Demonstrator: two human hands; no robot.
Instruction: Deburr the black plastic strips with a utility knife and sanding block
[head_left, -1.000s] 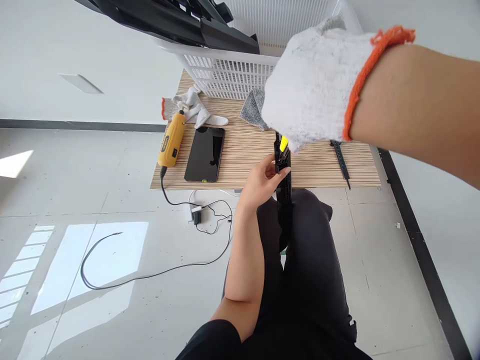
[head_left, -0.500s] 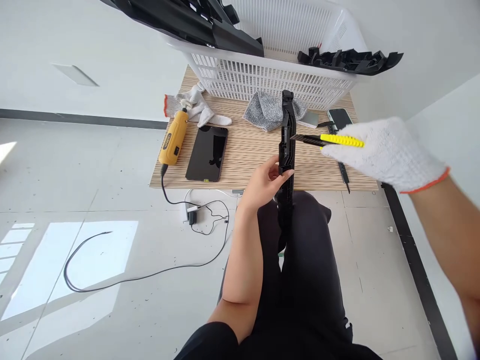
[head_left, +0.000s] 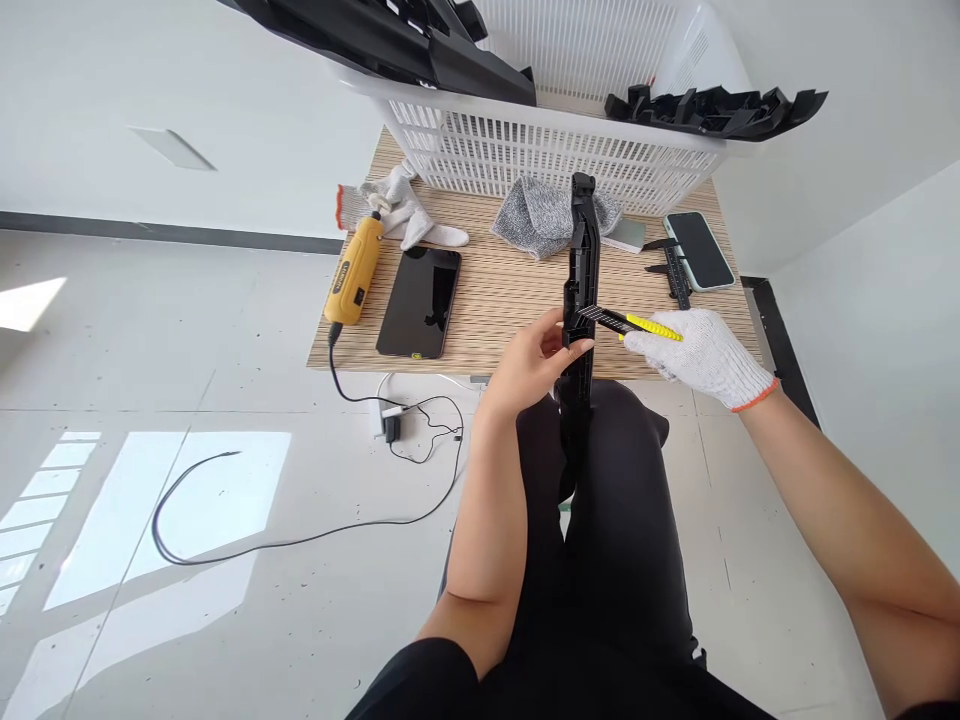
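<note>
A long, narrow black plastic part (head_left: pixel 583 250) stands lengthwise over the table's front edge, its lower end between my thighs. My bare left hand (head_left: pixel 536 362) grips it near the table edge, thumb across its face. In a white knit glove, my right hand (head_left: pixel 694 355) is closed around a yellow and black utility knife (head_left: pixel 651 326). The knife's blade points left and its tip meets the part just above my left thumb; whether it cuts in, I cannot tell.
On the wooden table (head_left: pixel 495 310) are a yellow rotary tool (head_left: pixel 355 270), a black tablet (head_left: pixel 418 303), a white glove (head_left: pixel 409 215), a grey cloth (head_left: pixel 534 218), a caliper (head_left: pixel 676 275) and a phone (head_left: pixel 701 250). Behind, a white basket (head_left: pixel 540 150) holds black parts (head_left: pixel 720 110). Cables lie on the floor.
My right hand has moved down and to the left with the knife, bringing the blade lower along the black part. The phone and caliper are now less covered. My left hand keeps its grip.
</note>
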